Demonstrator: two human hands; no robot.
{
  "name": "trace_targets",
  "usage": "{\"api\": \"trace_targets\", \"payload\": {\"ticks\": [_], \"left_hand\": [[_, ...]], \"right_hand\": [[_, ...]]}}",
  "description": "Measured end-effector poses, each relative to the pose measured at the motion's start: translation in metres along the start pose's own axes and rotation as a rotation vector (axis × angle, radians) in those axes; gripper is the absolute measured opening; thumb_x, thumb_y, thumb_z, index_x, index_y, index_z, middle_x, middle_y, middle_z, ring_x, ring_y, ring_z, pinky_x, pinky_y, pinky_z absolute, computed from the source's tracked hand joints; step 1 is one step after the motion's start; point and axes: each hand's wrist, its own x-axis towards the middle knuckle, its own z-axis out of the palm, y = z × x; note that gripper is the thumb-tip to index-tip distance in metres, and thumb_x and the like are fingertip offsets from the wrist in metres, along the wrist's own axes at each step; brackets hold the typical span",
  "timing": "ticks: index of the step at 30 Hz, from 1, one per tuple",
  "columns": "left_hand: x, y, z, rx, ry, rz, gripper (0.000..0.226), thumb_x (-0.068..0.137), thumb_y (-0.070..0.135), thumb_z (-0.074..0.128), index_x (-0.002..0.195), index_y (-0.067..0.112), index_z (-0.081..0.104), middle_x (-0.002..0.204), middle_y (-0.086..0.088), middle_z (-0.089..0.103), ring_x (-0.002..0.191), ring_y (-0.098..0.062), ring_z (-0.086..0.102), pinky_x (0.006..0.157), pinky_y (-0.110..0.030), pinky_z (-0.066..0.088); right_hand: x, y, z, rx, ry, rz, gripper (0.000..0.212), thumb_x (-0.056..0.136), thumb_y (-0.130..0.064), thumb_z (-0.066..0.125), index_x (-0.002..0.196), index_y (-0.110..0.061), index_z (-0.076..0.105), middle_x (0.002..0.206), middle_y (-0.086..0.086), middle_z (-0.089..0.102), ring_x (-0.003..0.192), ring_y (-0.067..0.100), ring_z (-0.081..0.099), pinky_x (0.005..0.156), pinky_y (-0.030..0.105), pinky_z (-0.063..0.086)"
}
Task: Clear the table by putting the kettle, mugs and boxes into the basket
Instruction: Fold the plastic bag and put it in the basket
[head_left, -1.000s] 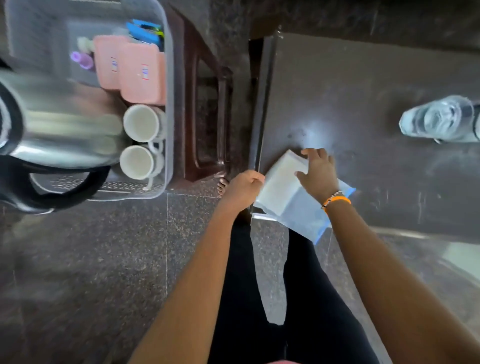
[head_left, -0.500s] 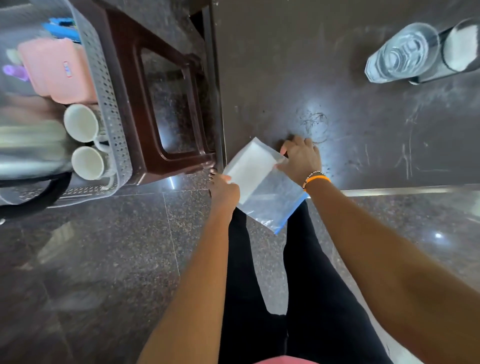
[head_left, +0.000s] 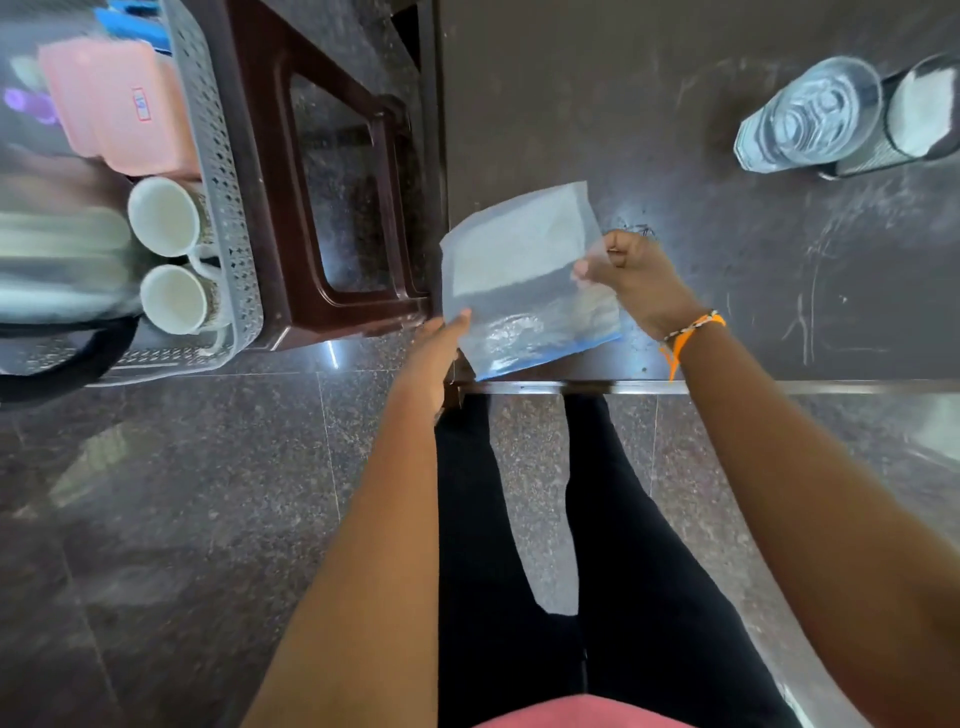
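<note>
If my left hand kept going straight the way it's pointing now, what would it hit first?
The left hand points up and slightly right, already touching the plastic bag at its lower left corner. Going on, it would push into the bag first; depth is hard to judge.

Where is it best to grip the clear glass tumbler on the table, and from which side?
Probably round the glass tumbler's side wall, coming from the near side: it stands upright, and a dark cup stands close on its right.
</note>
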Motion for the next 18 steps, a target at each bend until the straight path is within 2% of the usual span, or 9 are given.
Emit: {"api": "trace_targets", "payload": {"ticks": [2,4,7,9,10,13,15,17,18], "left_hand": [[-0.006,0.008,0.000,-0.030,-0.032,0.099,0.056,0.088,0.042,0.058,0.136,0.019,0.041,0.137,-0.004,0.051,0.123,-0.023,0.050,0.104,-0.037,0.036],[-0.013,0.019,0.002,-0.110,0.030,0.212,0.053,0.089,0.025,0.061,0.137,0.020,0.039,0.130,-0.006,0.056,0.114,-0.022,0.057,0.099,-0.036,0.046],[-0.024,0.028,0.002,-0.190,0.095,0.339,0.060,0.086,0.003,0.062,0.135,0.027,0.039,0.111,-0.001,0.064,0.102,-0.015,0.063,0.085,-0.028,0.055],[-0.029,0.029,-0.001,-0.106,0.039,0.404,0.053,0.085,-0.003,0.059,0.126,0.029,0.050,0.116,-0.002,0.061,0.103,-0.014,0.062,0.079,-0.022,0.056],[-0.032,0.029,-0.002,-0.048,0.001,0.429,0.049,0.085,-0.005,0.058,0.120,0.029,0.055,0.122,-0.004,0.058,0.108,-0.017,0.060,0.083,-0.023,0.055],[-0.039,0.027,-0.001,0.096,-0.021,0.479,0.054,0.077,-0.006,0.065,0.121,0.025,0.059,0.132,-0.006,0.053,0.122,-0.024,0.052,0.103,-0.035,0.046],[-0.044,0.024,0.005,0.178,0.044,0.480,0.067,0.073,-0.006,0.069,0.132,0.019,0.051,0.136,-0.007,0.051,0.124,-0.023,0.050,0.109,-0.038,0.040],[-0.050,0.018,0.014,0.252,0.140,0.482,0.067,0.072,-0.003,0.070,0.133,0.016,0.050,0.135,-0.007,0.053,0.121,-0.021,0.052,0.107,-0.033,0.040],[-0.053,0.015,0.018,0.289,0.205,0.492,0.059,0.073,0.001,0.070,0.128,0.016,0.055,0.131,-0.007,0.056,0.115,-0.019,0.054,0.103,-0.028,0.042]], "right_hand": [[-0.003,-0.008,-0.005,0.055,-0.013,0.013,0.020,0.081,0.000,0.066,0.075,-0.018,0.059,0.059,-0.009,0.072,0.058,0.000,0.065,0.062,0.014,0.052],[-0.008,-0.013,-0.010,0.079,0.005,0.043,0.025,0.079,0.001,0.068,0.089,-0.019,0.055,0.064,-0.005,0.073,0.059,0.004,0.067,0.063,0.020,0.055],[-0.017,-0.021,-0.014,-0.025,0.056,-0.014,0.058,0.075,0.003,0.072,0.113,-0.025,0.039,0.082,0.001,0.064,0.062,0.003,0.063,0.064,0.017,0.052],[-0.020,-0.027,-0.014,-0.132,0.062,-0.093,0.061,0.072,0.006,0.073,0.120,-0.020,0.045,0.086,0.000,0.058,0.066,0.000,0.059,0.065,0.011,0.048],[-0.022,-0.031,-0.013,-0.197,0.049,-0.112,0.060,0.071,0.008,0.073,0.123,-0.012,0.051,0.088,0.002,0.057,0.070,0.004,0.057,0.069,0.014,0.047],[-0.028,-0.038,-0.014,-0.471,0.008,-0.153,0.062,0.067,0.012,0.070,0.125,-0.006,0.056,0.100,0.009,0.053,0.085,0.019,0.047,0.079,0.030,0.044],[-0.033,-0.040,-0.015,-0.681,0.023,-0.224,0.060,0.065,0.010,0.071,0.121,-0.008,0.060,0.100,0.011,0.053,0.087,0.018,0.047,0.083,0.024,0.044],[-0.038,-0.043,-0.018,-0.767,0.054,-0.287,0.043,0.067,0.005,0.071,0.109,-0.007,0.068,0.088,0.007,0.050,0.079,0.018,0.046,0.071,0.010,0.039],[-0.039,-0.045,-0.020,-0.779,0.070,-0.308,0.033,0.069,0.002,0.071,0.101,-0.006,0.071,0.082,0.005,0.048,0.076,0.018,0.045,0.068,0.009,0.037]]}}
